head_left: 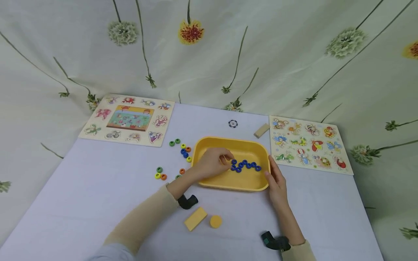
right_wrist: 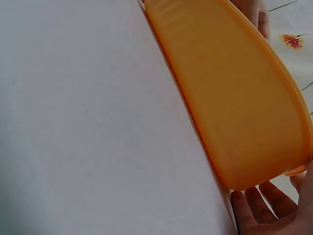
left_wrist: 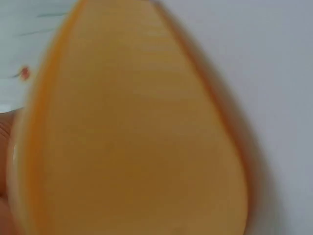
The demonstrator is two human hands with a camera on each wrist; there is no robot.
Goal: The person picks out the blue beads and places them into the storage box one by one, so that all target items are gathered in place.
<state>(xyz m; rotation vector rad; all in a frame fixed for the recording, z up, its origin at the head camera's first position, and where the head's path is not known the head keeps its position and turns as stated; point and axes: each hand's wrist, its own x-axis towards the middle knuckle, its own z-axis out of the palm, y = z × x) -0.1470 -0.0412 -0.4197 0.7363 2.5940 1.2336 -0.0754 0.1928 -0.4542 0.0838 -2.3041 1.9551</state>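
Note:
A yellow tray [head_left: 215, 183] holds several blue beads [head_left: 245, 162] in a zigzag cluster right of its middle. My left hand [head_left: 213, 162] reaches over the tray's left side, fingers bent and fingertips beside the leftmost blue beads. Whether a bead is pinched there is hidden. At the tray's right end, my right hand [head_left: 277, 183] grips the wall, thumb at the rim. In the right wrist view its fingers [right_wrist: 259, 205] lie against the outside of the tray [right_wrist: 230, 93]. The left wrist view shows mostly the tray's blurred outer wall [left_wrist: 132, 117].
Left of the tray lie loose green beads [head_left: 171, 143], yellow beads [head_left: 158, 175] and orange beads [head_left: 182, 170]. Picture boards [head_left: 164, 123] [head_left: 307, 165] flank the back. Wooden blocks [head_left: 196, 218] [head_left: 262, 130], a round yellow piece [head_left: 215, 221] and a black-and-white disc [head_left: 233, 124] lie around.

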